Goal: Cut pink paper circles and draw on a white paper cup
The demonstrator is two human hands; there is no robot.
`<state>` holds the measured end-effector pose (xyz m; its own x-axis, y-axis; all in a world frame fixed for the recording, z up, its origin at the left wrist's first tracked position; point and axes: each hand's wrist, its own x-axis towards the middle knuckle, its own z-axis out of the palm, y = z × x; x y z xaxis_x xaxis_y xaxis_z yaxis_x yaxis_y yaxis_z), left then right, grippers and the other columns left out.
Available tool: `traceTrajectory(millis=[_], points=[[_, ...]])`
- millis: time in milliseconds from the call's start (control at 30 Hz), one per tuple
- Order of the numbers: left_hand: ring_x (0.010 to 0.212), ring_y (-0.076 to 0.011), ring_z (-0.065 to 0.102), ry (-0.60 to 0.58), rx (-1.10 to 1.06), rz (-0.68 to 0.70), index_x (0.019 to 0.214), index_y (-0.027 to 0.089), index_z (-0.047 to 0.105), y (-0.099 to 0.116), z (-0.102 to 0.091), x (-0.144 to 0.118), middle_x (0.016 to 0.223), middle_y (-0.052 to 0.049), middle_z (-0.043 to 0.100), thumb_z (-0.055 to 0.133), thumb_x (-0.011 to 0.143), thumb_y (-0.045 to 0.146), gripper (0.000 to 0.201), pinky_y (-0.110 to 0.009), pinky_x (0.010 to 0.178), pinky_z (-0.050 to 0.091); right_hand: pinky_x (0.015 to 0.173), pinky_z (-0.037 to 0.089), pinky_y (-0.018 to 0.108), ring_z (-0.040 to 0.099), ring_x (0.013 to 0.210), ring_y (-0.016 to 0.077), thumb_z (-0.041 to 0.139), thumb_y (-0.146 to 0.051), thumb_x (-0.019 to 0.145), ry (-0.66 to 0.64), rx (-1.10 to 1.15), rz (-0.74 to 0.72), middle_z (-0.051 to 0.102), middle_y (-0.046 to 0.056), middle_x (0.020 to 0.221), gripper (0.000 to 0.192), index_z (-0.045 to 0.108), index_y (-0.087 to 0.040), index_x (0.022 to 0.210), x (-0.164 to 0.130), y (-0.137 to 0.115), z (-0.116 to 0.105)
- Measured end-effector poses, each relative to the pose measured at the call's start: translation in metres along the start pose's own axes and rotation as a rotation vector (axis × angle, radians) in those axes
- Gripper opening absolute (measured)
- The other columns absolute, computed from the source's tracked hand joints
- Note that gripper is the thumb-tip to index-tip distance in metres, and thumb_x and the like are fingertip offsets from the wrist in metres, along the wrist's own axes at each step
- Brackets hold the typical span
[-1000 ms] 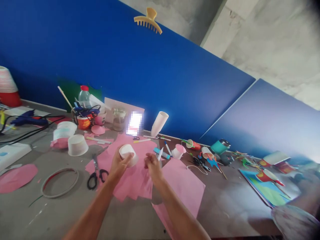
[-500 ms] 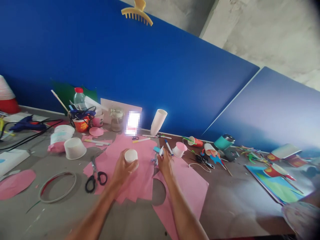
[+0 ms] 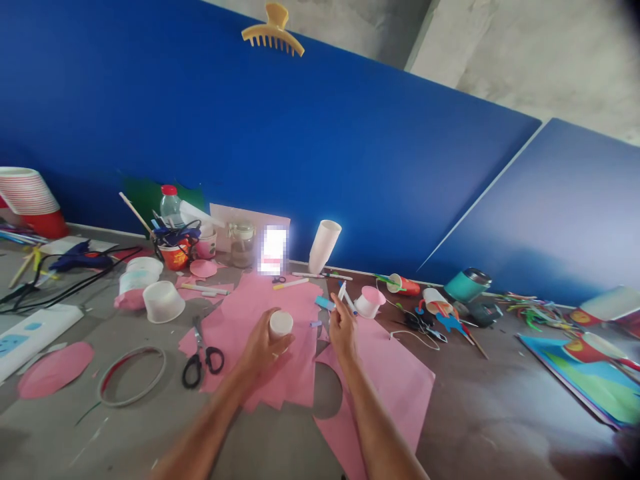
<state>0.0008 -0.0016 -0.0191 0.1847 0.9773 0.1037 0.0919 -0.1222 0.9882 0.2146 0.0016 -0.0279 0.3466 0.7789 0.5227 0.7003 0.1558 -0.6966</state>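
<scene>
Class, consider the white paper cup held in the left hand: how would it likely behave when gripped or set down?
The white paper cup looks thin-walled and empty, so probably light and easily crushed. The left hand wraps it loosely, which suits that. Lying sideways, it would likely roll.

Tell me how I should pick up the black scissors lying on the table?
Take the scissors by the two black loops, which lie at the near end, toward the person. Come from above and from the near side, since the scissors lie flat on the table with the blades pointing away toward the wall. The left hand is the closer one, but it already holds a white cup.
</scene>
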Motion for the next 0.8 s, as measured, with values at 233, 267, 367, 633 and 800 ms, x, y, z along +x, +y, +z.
traceTrajectory(millis=[233, 267, 367, 633, 800], points=[[0.082, -0.0221, 0.063, -0.026, 0.171, 0.043, 0.124, 0.015, 0.044, -0.011, -0.002, 0.006, 0.094, -0.006, 0.065, 0.071, 0.071, 0.043, 0.065, -0.039, 0.077, 0.052, 0.065, 0.052, 0.031, 0.061, 0.071, 0.0171, 0.047, -0.026, 0.092, 0.019, 0.534, -0.115, 0.062, 0.003, 0.084, 0.028, 0.056, -0.019, 0.119, -0.022, -0.029, 0.003], [0.081, -0.0221, 0.063, -0.035, 0.176, 0.052, 0.127, 0.015, 0.042, -0.013, -0.001, 0.007, 0.094, -0.006, 0.065, 0.071, 0.071, 0.042, 0.068, -0.039, 0.078, 0.052, 0.067, 0.053, 0.031, 0.061, 0.073, 0.0170, 0.051, -0.025, 0.091, 0.040, 0.552, -0.148, 0.061, 0.002, 0.085, 0.026, 0.053, -0.021, 0.117, -0.026, -0.033, 0.005], [0.090, -0.0253, 0.064, -0.031, 0.201, 0.091, 0.135, 0.014, 0.037, -0.017, 0.000, 0.007, 0.103, -0.009, 0.066, 0.073, 0.067, 0.036, 0.080, -0.043, 0.085, 0.051, 0.068, 0.052, 0.031, 0.059, 0.071, 0.0155, 0.054, -0.024, 0.093, 0.089, 0.526, -0.182, 0.058, 0.000, 0.084, 0.014, 0.050, -0.023, 0.106, -0.036, -0.045, 0.007], [0.116, -0.0323, 0.056, -0.040, 0.180, 0.035, 0.134, 0.016, 0.039, -0.012, -0.003, 0.007, 0.128, -0.017, 0.057, 0.074, 0.067, 0.043, 0.080, -0.049, 0.101, 0.044, 0.080, 0.053, 0.039, 0.065, 0.089, 0.0219, 0.037, -0.039, 0.102, 0.028, 0.504, -0.355, 0.067, 0.005, 0.097, 0.030, 0.058, -0.024, 0.116, -0.039, -0.072, -0.013], [0.105, -0.0277, 0.060, -0.183, -0.007, 0.071, 0.130, 0.016, 0.043, -0.002, -0.006, 0.002, 0.118, -0.013, 0.062, 0.066, 0.078, 0.054, 0.069, -0.042, 0.091, 0.049, 0.069, 0.052, 0.033, 0.062, 0.069, 0.0184, 0.051, -0.042, 0.097, -0.038, 0.647, -0.185, 0.064, 0.000, 0.073, 0.023, 0.064, -0.023, 0.094, -0.048, -0.077, -0.016]])
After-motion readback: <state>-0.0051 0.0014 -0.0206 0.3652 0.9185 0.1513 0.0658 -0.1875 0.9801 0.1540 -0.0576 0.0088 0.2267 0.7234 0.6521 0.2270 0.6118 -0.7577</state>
